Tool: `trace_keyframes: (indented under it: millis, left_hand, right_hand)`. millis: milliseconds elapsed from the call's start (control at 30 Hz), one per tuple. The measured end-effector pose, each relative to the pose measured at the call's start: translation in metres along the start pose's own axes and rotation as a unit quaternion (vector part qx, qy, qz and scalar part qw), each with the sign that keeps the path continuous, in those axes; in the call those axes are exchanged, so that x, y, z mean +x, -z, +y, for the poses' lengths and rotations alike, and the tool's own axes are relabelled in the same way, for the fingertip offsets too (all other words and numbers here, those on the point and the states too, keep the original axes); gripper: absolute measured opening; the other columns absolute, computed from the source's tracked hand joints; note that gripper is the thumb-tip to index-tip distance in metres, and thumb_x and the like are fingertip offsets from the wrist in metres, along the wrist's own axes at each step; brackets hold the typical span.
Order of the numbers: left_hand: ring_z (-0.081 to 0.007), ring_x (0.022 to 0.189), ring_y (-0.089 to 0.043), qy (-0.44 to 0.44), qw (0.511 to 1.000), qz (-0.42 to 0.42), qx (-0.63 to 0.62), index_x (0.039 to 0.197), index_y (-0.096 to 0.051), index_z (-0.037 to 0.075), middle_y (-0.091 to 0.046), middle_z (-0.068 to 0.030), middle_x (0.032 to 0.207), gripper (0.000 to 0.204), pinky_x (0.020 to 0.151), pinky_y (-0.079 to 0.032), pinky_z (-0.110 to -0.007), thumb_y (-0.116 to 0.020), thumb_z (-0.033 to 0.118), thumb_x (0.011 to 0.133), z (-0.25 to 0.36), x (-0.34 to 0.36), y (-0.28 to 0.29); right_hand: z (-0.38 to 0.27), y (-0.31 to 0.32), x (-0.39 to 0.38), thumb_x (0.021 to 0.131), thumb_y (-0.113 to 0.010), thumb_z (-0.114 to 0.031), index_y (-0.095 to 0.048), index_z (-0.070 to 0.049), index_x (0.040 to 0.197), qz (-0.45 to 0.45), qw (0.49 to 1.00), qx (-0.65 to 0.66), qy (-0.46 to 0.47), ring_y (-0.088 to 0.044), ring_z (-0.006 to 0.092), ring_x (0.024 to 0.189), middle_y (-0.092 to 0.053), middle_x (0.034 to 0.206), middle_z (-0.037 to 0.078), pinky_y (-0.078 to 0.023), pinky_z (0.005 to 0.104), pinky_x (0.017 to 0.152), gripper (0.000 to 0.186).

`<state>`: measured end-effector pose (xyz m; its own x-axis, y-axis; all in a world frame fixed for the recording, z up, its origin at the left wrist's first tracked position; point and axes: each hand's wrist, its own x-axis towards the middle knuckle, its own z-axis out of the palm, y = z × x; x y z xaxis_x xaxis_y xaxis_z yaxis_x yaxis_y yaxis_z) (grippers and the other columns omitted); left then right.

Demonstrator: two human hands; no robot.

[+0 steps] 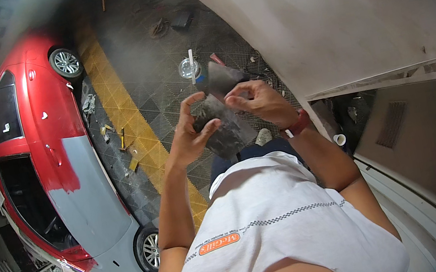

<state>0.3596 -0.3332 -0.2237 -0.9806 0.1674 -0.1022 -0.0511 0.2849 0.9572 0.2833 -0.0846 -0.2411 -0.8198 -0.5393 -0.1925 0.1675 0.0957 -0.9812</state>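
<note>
A dark grey, smudged sheet that looks like sandpaper [227, 134] is held in front of my waist. My left hand [189, 132] grips its left side, with the thumb on top and the fingers partly behind. At its upper right edge my right hand [263, 103] is closed, thumb and fingers pinched together. A second dark grey piece [224, 76] shows just beyond the fingers; whether it joins the first is unclear. My right wrist wears a red band [300, 122].
A red car with grey-primed panels [90, 187] stands at left. Beyond my hands are a round clear tub [187, 71], a white stick [192, 66] and a red object [217, 59]. Yellow scraps [133, 163] litter the tiled floor [149, 107]. A pale wall [337, 16] rises at right, near a white cup [339, 139].
</note>
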Motion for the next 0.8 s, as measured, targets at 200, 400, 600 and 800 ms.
trace_keyframes:
  millis: [200, 400, 600, 800]
  left_hand:
    - [-0.018, 0.102, -0.07, -0.014, 0.993, -0.055, 0.101, 0.157, -0.038, 0.016, -0.065, -0.0122, 0.133, 0.074, 0.084, -0.059, -0.034, -0.083, 0.011, 0.098, 0.015, 0.0, -0.02]
    - [-0.0173, 0.099, -0.072, 0.059, 0.997, -0.013, 0.038, 0.157, -0.037, 0.018, -0.072, -0.0103, 0.123, 0.075, 0.083, -0.061, -0.035, -0.081, 0.006, 0.098, 0.024, -0.007, -0.012]
    - [-0.0145, 0.099, -0.073, 0.001, 0.974, 0.138, -0.182, 0.156, -0.034, 0.012, -0.075, -0.0098, 0.11, 0.065, 0.082, -0.06, -0.032, -0.072, 0.002, 0.105, 0.025, -0.007, 0.015]
    - [-0.02, 0.101, -0.074, 0.049, 0.986, 0.11, -0.113, 0.163, -0.033, 0.013, -0.075, -0.0158, 0.117, 0.074, 0.088, -0.06, -0.038, -0.075, 0.028, 0.105, -0.007, -0.042, 0.018]
  right_hand:
    - [0.021, -0.007, 0.019, 0.101, -0.081, -0.037, -0.081, -0.001, 0.102, 0.018, 0.991, 0.132, 0.003, -0.066, 0.0062, 0.078, -0.075, 0.084, 0.0, -0.053, 0.0268, 0.074, 0.036]
    - [0.008, -0.007, 0.021, 0.104, -0.079, -0.035, -0.081, -0.003, 0.103, 0.005, 0.999, 0.035, 0.012, -0.067, 0.0065, 0.083, -0.076, 0.091, 0.0, -0.055, 0.0249, 0.076, 0.032]
    - [0.021, -0.011, -0.006, 0.103, -0.081, -0.033, -0.081, -0.005, 0.102, 0.019, 0.993, 0.116, -0.02, -0.063, 0.0035, 0.086, -0.073, 0.091, -0.003, -0.051, 0.0237, 0.076, 0.028]
    - [0.017, -0.02, -0.014, 0.103, -0.081, -0.033, -0.08, -0.001, 0.101, -0.099, 0.988, 0.109, -0.033, -0.061, 0.004, 0.074, -0.073, 0.083, -0.002, -0.05, 0.0254, 0.066, 0.031]
